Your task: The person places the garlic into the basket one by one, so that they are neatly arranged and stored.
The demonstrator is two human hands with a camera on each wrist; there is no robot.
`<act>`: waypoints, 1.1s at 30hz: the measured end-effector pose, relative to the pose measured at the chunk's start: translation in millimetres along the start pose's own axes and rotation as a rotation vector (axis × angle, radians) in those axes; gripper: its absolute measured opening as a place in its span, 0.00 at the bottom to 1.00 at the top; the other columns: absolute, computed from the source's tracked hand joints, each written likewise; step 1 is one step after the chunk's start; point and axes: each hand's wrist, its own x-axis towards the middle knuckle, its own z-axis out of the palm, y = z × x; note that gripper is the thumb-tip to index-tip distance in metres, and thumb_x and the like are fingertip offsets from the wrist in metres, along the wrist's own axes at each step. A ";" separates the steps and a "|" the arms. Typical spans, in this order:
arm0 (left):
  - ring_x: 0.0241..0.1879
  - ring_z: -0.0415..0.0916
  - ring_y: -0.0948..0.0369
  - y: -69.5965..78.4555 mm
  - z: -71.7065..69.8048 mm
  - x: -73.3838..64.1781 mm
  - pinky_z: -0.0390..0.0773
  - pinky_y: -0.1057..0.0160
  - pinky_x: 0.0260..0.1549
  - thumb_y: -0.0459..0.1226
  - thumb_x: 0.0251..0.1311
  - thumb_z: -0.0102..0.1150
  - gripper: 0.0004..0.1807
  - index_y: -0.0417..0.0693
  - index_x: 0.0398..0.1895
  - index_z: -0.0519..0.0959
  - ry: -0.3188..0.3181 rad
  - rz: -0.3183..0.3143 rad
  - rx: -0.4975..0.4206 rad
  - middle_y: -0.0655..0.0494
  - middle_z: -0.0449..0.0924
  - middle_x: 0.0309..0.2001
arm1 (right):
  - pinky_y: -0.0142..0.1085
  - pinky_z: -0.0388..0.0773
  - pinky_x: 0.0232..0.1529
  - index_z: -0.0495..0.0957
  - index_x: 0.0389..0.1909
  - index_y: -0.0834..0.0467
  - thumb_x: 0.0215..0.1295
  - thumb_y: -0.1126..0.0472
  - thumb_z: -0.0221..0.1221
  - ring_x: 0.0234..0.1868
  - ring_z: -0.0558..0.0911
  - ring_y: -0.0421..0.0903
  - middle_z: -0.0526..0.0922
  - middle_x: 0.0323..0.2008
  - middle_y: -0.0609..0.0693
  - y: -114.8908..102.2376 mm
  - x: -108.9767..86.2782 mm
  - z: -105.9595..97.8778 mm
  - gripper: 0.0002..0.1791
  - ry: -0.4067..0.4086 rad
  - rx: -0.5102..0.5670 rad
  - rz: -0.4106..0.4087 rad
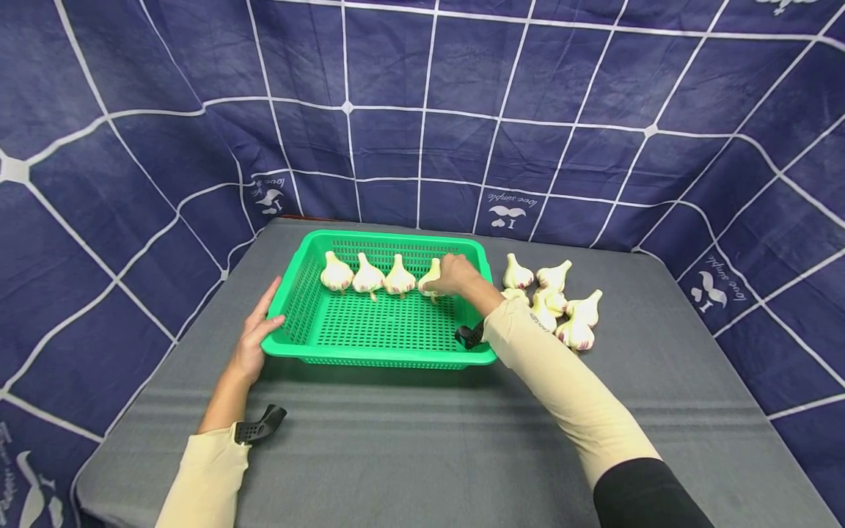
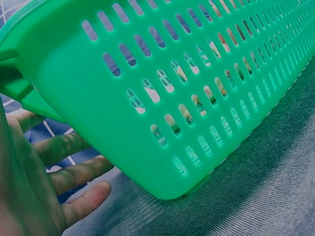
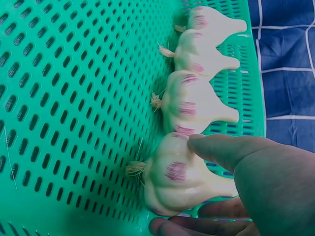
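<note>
A green plastic basket (image 1: 379, 357) with slotted walls stands on the grey cloth. My left hand (image 1: 252, 341) holds its left end, thumb over the rim; in the left wrist view the fingers (image 2: 81, 174) spread along the outer wall. Inside the basket, my right hand (image 1: 458, 277) grips a garlic bulb (image 3: 174, 177), thumb on its near side and fingers behind it. This bulb is rightmost in a row along the far wall. To its left sit more garlic bulbs (image 1: 400, 277), necks toward the far wall and roots toward the basket's middle.
Several loose garlic bulbs (image 1: 518, 274) lie in a cluster right of the basket, below and beyond the right forearm. Grey cloth (image 1: 409, 455) covers the table. A dark blue curtain (image 1: 462, 88) with white lines hangs behind it and along both sides.
</note>
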 end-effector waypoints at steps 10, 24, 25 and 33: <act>0.58 0.65 0.67 -1.5 -0.9 1.6 0.63 0.74 0.54 0.28 0.64 0.37 0.36 0.41 0.78 0.50 0.002 0.019 0.022 0.42 0.54 0.73 | 0.40 0.75 0.37 0.73 0.30 0.59 0.55 0.41 0.68 0.36 0.73 0.49 0.75 0.32 0.54 -1.3 -2.5 -2.5 0.25 -0.003 -0.011 -0.008; 0.61 0.61 0.69 -1.4 -1.4 2.1 0.60 0.76 0.56 0.28 0.63 0.38 0.36 0.40 0.78 0.51 0.002 0.034 0.053 0.36 0.48 0.74 | 0.42 0.77 0.42 0.75 0.32 0.61 0.56 0.42 0.69 0.41 0.75 0.51 0.77 0.37 0.57 -0.8 -2.1 -2.7 0.26 -0.012 -0.025 -0.013; 0.60 0.62 0.69 -1.3 -1.3 1.9 0.61 0.76 0.56 0.28 0.63 0.38 0.36 0.40 0.78 0.51 0.002 0.031 0.051 0.36 0.48 0.74 | 0.42 0.77 0.42 0.74 0.32 0.61 0.56 0.41 0.69 0.41 0.75 0.51 0.77 0.37 0.58 -1.0 -2.2 -2.9 0.26 -0.012 -0.026 -0.014; 0.58 0.64 0.69 -0.4 -0.9 1.3 0.62 0.75 0.55 0.27 0.64 0.38 0.36 0.38 0.77 0.50 0.006 0.028 0.036 0.37 0.47 0.75 | 0.40 0.75 0.34 0.70 0.20 0.58 0.55 0.42 0.70 0.32 0.72 0.48 0.70 0.27 0.51 -4.1 -5.3 -8.4 0.26 0.009 -0.044 0.003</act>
